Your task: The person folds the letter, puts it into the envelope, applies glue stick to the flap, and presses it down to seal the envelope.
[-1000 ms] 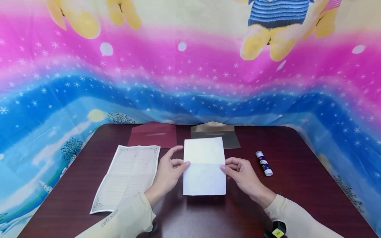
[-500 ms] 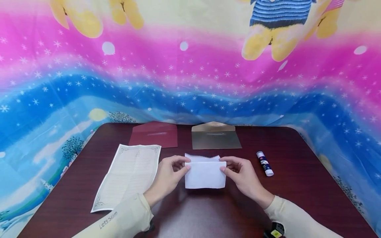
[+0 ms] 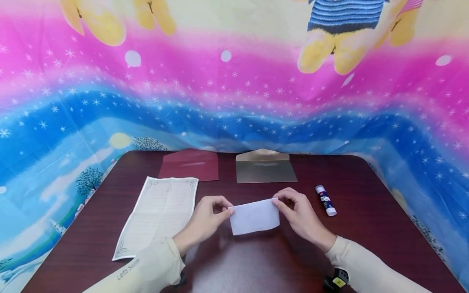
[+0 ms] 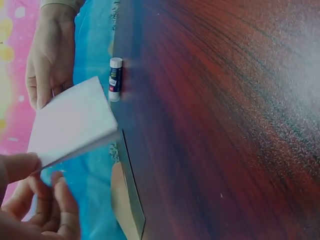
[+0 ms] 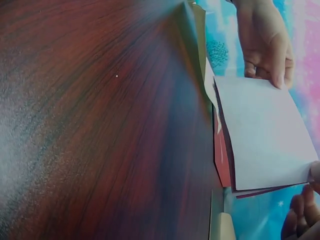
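Note:
A folded sheet of white paper (image 3: 254, 217) is held up above the table between both hands. My left hand (image 3: 206, 217) pinches its upper left corner between thumb and fingers. At the upper right corner, my right hand (image 3: 298, 213) pinches it slightly higher, so the top edge slopes up to the right. In the left wrist view the folded paper (image 4: 75, 120) shows its layers lying close together. Seen from the right wrist, a dark layer or shadow edges the paper (image 5: 265, 135) along the lower side.
A bordered letter sheet (image 3: 157, 215) lies at the left, partly behind the left forearm. A red envelope (image 3: 188, 169) and a gold envelope (image 3: 266, 173), flaps up, lie at the table's back edge. To the right lies a glue stick (image 3: 325, 200). A patterned cloth (image 3: 220, 81) hangs behind.
The white paper was a taller open sheet with a crease; its upper half has been folded back and down behind the lower half. The right hand has risen slightly, tilting the paper.

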The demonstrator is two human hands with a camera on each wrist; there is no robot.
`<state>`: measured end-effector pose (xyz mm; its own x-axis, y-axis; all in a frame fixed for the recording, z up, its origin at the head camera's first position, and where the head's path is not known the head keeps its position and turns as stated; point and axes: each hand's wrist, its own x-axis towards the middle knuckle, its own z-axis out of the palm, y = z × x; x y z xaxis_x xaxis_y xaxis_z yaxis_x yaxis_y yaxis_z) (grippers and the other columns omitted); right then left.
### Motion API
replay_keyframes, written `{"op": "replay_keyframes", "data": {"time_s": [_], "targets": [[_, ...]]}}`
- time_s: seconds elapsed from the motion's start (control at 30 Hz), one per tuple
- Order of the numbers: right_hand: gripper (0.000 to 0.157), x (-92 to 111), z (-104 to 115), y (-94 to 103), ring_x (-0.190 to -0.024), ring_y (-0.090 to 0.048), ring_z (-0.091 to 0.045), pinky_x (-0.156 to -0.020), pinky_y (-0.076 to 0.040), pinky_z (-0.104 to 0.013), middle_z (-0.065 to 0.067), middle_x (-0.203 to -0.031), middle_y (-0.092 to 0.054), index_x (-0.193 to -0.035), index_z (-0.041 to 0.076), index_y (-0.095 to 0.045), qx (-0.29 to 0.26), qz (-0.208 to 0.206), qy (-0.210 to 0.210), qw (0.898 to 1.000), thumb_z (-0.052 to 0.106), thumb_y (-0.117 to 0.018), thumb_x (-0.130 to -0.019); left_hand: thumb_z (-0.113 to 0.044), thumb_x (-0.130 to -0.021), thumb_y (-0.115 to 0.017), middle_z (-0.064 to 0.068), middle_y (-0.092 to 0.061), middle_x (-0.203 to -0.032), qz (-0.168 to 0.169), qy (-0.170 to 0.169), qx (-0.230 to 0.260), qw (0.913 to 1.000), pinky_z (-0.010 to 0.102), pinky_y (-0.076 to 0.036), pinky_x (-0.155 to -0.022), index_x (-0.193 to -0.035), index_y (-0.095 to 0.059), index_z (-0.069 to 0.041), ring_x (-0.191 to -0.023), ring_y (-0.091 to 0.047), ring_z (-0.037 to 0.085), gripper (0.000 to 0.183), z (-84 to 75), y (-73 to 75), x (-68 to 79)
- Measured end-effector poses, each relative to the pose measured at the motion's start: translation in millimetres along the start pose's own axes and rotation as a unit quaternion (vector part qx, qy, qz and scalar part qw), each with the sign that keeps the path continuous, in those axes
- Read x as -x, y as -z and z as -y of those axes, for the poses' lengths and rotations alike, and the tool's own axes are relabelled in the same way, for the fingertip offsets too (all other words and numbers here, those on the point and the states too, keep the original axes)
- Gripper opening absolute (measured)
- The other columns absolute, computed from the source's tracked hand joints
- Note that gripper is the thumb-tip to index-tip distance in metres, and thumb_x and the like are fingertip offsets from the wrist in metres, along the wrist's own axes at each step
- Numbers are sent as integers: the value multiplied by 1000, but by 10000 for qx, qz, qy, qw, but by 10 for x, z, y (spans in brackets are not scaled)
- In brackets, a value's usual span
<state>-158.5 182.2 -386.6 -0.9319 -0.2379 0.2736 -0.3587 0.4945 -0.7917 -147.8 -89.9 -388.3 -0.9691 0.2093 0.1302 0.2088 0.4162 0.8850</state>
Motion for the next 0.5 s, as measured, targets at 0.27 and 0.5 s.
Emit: {"op": "replay_keyframes", "data": {"time_s": [0.27, 0.5], "targets": [[11, -24, 91, -61, -77, -60, -11, -63, -54, -25, -4, -94, -71, -103, 13, -72, 146, 451, 77, 9988, 9, -63, -99, -2, -89, -61, 2, -68, -85, 1302, -401, -320, 9902, 21, -51, -74, -94, -70, -6, -78, -61, 8, 12, 24, -10, 5], [12, -42, 166, -142, -80, -60, -8, -64, -54, -24, -4, -99, -73, -105, 10, -74, 351, 910, 271, 9949, 8, -64, -98, -6, -92, -66, 0, -71, -82, 1982, -386, -360, 9787, 21, -52, -64, -96, -72, -9, -70, -62, 6, 7, -109, -103, -4]]}}
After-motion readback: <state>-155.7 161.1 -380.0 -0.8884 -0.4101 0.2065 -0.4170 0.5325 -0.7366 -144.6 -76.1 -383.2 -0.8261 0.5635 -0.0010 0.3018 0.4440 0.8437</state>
